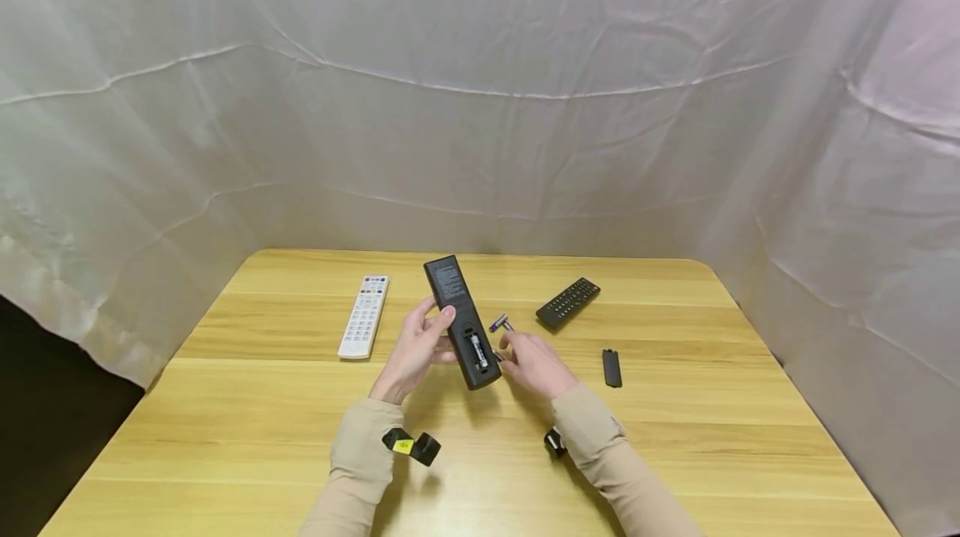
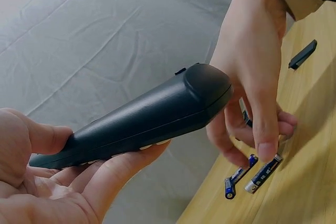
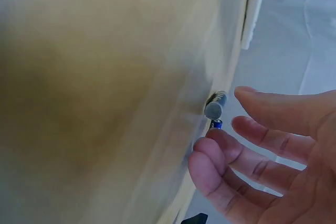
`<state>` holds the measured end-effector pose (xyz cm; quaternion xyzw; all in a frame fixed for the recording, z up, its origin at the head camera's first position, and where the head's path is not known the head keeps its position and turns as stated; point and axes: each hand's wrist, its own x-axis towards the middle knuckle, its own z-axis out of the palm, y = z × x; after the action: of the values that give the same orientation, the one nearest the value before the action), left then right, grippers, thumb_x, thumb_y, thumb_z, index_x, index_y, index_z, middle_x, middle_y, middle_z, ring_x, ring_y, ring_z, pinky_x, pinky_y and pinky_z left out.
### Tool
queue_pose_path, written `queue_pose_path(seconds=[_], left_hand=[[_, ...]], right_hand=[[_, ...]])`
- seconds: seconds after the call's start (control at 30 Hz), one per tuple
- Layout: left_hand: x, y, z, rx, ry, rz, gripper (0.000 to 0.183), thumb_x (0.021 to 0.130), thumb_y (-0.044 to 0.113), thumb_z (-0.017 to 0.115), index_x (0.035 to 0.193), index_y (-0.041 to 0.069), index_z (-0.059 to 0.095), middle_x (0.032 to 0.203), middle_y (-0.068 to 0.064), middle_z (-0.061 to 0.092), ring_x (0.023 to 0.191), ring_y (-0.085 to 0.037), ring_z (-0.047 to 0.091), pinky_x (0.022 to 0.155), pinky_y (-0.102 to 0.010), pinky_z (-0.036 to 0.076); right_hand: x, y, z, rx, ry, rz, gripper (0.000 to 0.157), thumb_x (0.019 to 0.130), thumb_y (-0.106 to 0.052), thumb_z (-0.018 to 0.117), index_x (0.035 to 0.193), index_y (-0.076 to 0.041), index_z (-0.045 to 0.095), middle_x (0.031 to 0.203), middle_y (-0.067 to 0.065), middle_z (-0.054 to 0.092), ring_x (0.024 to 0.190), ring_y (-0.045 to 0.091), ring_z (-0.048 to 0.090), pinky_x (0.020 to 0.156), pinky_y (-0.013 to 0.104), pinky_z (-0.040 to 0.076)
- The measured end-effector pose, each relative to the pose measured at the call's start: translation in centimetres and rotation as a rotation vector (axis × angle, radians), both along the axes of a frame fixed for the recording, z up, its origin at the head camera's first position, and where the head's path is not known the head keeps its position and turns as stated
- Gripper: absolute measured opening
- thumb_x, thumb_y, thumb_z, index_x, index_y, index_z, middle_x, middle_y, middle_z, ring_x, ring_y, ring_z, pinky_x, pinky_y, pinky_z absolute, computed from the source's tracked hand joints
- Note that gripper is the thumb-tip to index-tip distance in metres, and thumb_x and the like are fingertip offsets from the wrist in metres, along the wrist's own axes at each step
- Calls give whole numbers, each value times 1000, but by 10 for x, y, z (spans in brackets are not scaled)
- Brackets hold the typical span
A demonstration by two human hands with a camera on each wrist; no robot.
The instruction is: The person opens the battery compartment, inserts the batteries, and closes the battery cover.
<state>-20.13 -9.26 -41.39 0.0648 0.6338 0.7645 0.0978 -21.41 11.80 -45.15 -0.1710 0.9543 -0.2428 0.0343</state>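
My left hand (image 1: 420, 345) grips a black remote control (image 1: 450, 291), tilted above the table with its back toward me. In the head view its battery compartment is uncovered, with one battery (image 1: 478, 351) inside. The thumb lies on the back of the remote and the fingers support its button side. My right hand (image 1: 536, 362) is beside the remote's lower end, low over the table. Its loosely bent fingers are close around a dark battery (image 2: 264, 173), with a gap showing between thumb and battery (image 3: 214, 109) in the right wrist view. Blue batteries (image 1: 498, 323) lie just beyond the fingers.
A white remote (image 1: 363, 318) lies on the wooden table (image 1: 247, 420) to the left. Another black remote (image 1: 567, 303) lies buttons up at the back right. Nearer, on the right, is a black battery cover (image 1: 612, 368). Grey fabric (image 1: 480, 145) hangs behind the table.
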Motion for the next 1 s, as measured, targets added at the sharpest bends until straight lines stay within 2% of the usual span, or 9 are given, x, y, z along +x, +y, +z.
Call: queue_pose_path(seconds=[0.13,0.33,0.5,0.6,0.8,1.0], left_hand=[[0,0,0,-10,1,-5,48,108,19,44,153,4,34,121,-33,67,84,-21,76,71,-34,67],[0,1,0,-10,0,-15,48,109,19,44,153,4,34,123,-35,65,84,-21,76,72,-35,67],[0,0,0,-14,-1,-17,48,109,19,43,153,4,34,124,-35,64,85,-21,76,72,-35,67],[0,0,0,-17,0,-19,48,109,19,43,154,5,33,124,-36,64,85,-22,76,72,-36,67],[0,-1,0,-18,5,-17,48,109,19,44,153,4,34,121,-34,66,83,-20,76,71,-35,67],[0,0,0,-22,0,-17,48,109,19,44,153,4,34,119,-33,67,82,-19,76,69,-34,67]], right_hand=[[-7,-4,-1,59,29,44,28,89,-5,72,115,-1,62,102,20,73,89,29,68,83,46,61],[-17,-10,-3,103,73,108,28,85,-2,75,111,1,63,99,21,73,85,31,69,79,44,62],[-22,-12,-4,122,59,136,26,82,2,75,105,-2,64,93,18,73,78,28,67,73,44,61],[-24,-12,-4,121,50,146,29,80,5,75,105,-3,64,93,18,73,78,28,67,75,44,61],[-19,-6,-5,75,72,180,28,78,7,72,105,-2,69,94,17,74,79,25,67,76,42,62],[-6,6,-5,-23,11,128,22,86,3,69,106,-4,68,82,9,68,77,19,60,71,36,57]])
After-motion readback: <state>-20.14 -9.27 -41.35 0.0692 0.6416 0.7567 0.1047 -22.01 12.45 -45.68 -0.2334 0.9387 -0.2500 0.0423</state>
